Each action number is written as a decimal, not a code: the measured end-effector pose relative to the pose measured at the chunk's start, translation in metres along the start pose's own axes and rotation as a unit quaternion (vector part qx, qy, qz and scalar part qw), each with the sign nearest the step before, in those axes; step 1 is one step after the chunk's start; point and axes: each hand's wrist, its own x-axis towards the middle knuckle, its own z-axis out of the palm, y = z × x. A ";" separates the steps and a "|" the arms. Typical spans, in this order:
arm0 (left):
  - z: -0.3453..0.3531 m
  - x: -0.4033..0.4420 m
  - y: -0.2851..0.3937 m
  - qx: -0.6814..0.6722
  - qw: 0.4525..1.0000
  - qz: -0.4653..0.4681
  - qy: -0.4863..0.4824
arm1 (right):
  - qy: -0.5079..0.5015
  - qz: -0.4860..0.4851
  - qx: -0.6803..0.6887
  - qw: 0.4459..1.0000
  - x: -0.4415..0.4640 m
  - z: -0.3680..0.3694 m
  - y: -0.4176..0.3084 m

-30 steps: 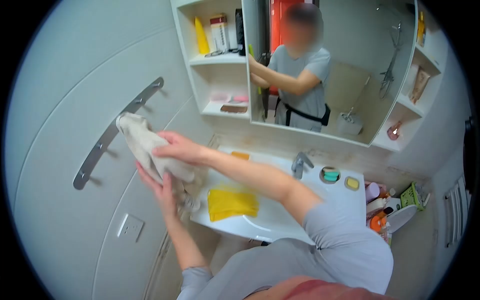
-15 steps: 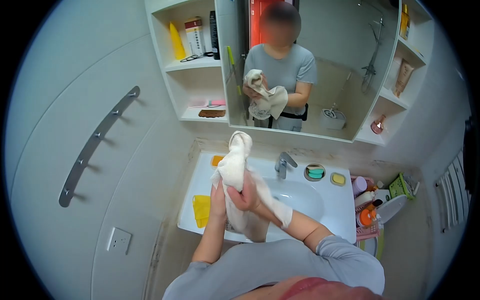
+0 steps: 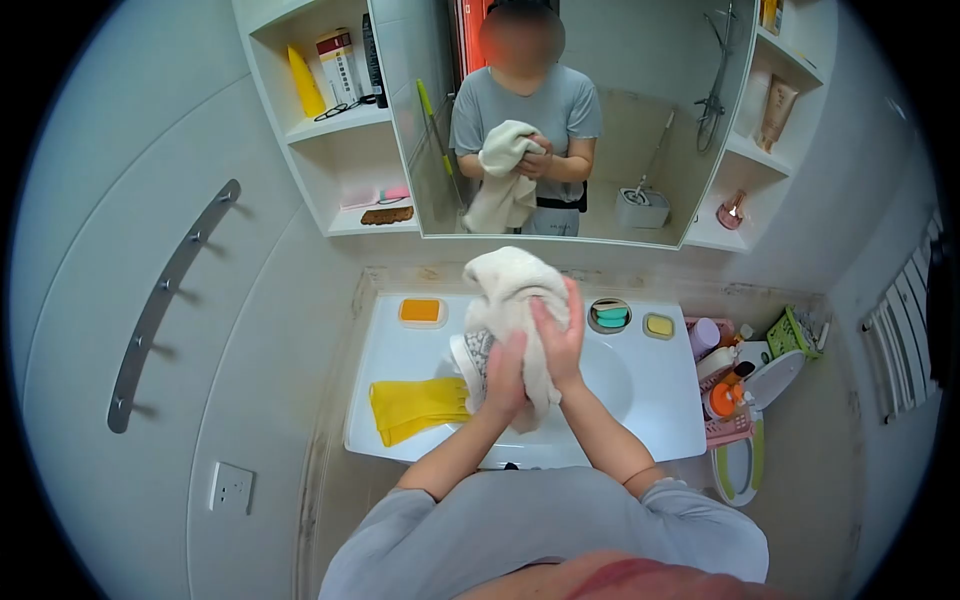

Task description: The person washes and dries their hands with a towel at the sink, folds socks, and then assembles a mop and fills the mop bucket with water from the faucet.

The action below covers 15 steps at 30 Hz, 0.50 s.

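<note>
White towel (image 3: 515, 272): likely soft, light; grip folds
Right hand (image 3: 562, 338): fingers clamped on it
Left hand (image 3: 507, 378): blurred; finger closure unclear

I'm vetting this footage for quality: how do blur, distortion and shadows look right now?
Head view: fisheye bowing, black corners; the left hand looks smeared against the pale cloth; the wall hook rail casts soft shadows; in the mirror, the reflected head is blurred out.

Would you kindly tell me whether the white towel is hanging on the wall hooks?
No, the white towel is bunched between the left hand and right hand, over the sink.
</note>
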 end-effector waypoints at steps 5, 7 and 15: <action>-0.033 0.034 0.030 0.472 0.718 0.432 -0.275 | -0.115 -0.028 0.053 0.992 0.009 -0.026 -0.063; -0.052 0.042 0.027 0.525 0.717 0.360 -0.286 | -0.139 -0.100 -0.066 0.983 0.010 -0.032 -0.063; -0.019 0.014 0.055 0.578 0.740 0.246 -0.241 | -0.278 -0.509 -0.336 0.742 -0.010 -0.020 -0.017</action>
